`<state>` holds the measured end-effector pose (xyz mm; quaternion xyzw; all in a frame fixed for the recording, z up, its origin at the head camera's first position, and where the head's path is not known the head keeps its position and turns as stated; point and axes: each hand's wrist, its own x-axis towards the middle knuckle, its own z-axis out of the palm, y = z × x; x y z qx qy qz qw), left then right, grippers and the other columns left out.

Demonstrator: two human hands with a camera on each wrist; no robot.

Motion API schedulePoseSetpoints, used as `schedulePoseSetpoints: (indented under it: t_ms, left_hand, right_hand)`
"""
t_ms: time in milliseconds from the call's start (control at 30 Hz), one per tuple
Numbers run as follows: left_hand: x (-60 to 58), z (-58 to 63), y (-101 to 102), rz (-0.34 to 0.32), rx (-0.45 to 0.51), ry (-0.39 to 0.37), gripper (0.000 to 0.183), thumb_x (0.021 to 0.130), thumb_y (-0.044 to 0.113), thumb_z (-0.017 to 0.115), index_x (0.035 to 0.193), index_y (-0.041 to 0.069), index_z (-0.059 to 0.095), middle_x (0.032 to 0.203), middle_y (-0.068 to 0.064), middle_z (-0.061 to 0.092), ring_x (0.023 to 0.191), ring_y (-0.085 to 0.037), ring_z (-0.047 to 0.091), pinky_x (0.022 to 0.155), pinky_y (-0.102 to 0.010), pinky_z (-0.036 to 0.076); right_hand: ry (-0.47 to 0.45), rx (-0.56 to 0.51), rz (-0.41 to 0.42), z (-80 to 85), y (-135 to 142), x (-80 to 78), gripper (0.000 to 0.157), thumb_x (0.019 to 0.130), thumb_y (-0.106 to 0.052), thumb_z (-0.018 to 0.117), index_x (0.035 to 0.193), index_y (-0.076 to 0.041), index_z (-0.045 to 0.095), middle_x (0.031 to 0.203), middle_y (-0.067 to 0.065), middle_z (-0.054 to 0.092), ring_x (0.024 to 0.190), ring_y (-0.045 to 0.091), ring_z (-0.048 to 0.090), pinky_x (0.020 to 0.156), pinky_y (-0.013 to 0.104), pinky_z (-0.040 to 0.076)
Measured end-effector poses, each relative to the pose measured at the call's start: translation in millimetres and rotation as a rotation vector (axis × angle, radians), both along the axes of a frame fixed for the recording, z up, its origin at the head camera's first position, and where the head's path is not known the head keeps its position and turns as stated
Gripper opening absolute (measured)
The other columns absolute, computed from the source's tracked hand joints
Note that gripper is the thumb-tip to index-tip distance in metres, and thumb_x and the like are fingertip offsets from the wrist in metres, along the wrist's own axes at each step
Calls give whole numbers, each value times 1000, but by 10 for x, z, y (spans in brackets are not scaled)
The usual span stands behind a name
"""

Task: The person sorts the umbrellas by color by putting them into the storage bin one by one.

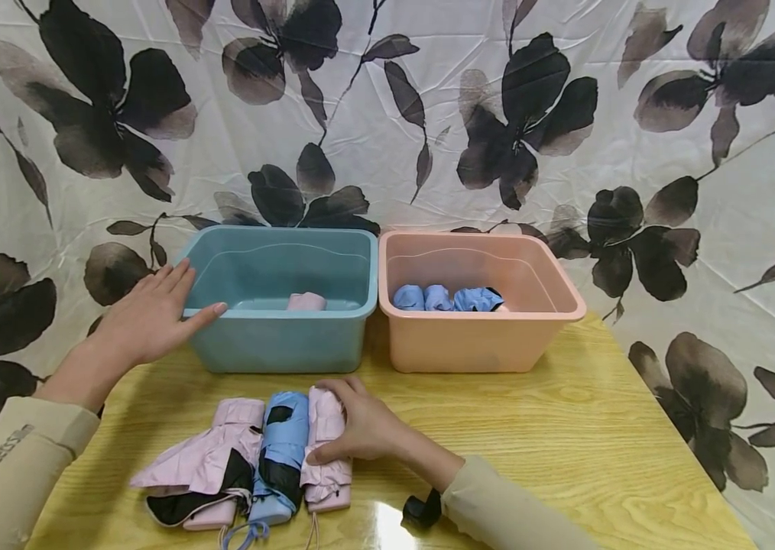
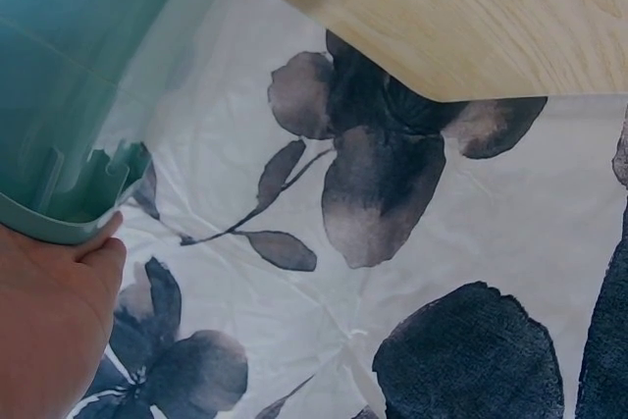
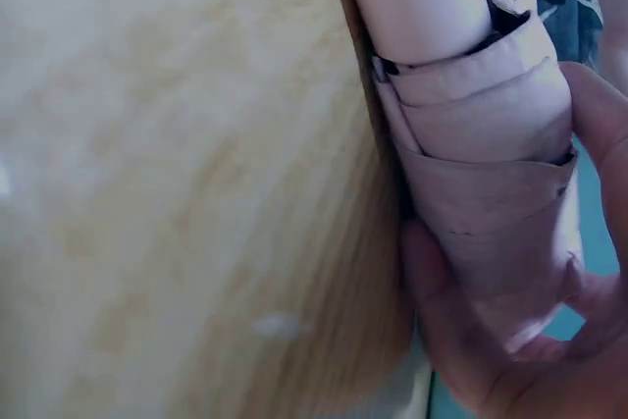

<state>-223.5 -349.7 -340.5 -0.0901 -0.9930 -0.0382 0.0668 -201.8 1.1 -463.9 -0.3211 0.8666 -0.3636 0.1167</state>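
My right hand [image 1: 377,424] grips a folded pink umbrella [image 1: 327,481] lying on the table, thumb on one side and fingers round the other. Close up in the right wrist view, the fingers wrap that umbrella's pink fabric [image 3: 481,183] below its handle end. Beside it lie a folded blue umbrella [image 1: 280,443] and a loosely gathered pink umbrella [image 1: 212,458] with black lining showing. My left hand [image 1: 147,313] rests with straight fingers on the left rim of the teal bin [image 1: 277,340]. Inside that bin a pink rolled umbrella [image 1: 306,302] is partly visible.
Right of the teal bin stands a peach bin [image 1: 470,344] with several blue rolled umbrellas [image 1: 438,298] in it. A black strap-like object [image 1: 422,510] hangs by my right wrist. Behind the wooden table [image 1: 566,443] is a flower-patterned cloth [image 1: 429,183].
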Motion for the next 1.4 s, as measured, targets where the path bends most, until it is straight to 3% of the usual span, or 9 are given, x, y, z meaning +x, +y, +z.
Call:
schedulePoseSetpoints:
  t_ms: [367,733,900,1067,1400]
  left_hand:
    - [-2,-8,5,-2,-3,-4,100,105,66,37,157,-17,19,165,-39,11,152,-58,10,122,-70,11]
    - [-6,-12,-5,-2,5,-7,101,105,67,38,158,-17,17,166,-38,9,153,-58,8,122,-70,9]
    - [-3,-17,-1,0,9,-4,101,105,67,37,158,-16,18,166,-38,10,153,-57,8,122,-70,9]
    - [-1,-15,-3,4,6,-7,101,105,67,37,158,-16,17,166,-37,9,153,-57,7,123,-70,8]
    - [0,-11,5,1,-17,4,100,106,66,36,157,-17,19,165,-39,11,152,-59,11,122,-70,11]
  right_hand:
    - [-8,-232,0,-21,37,139,99,69,-26,98,154,-28,46,151,-4,37,129,17,49,104,32,47]
    - [108,-429,-54,63,114,295,100,67,-9,98,151,-32,48,157,-2,32,134,23,49,99,30,54]
    - [136,-553,-19,179,161,325,100,68,-1,95,151,-29,47,160,6,28,136,25,46,92,29,59]
    - [250,-669,12,304,198,306,102,67,4,95,153,-20,44,161,13,25,133,33,47,80,29,63]
    - [418,-815,-39,664,245,160,102,68,4,94,153,-14,42,161,10,28,130,32,51,73,35,65]
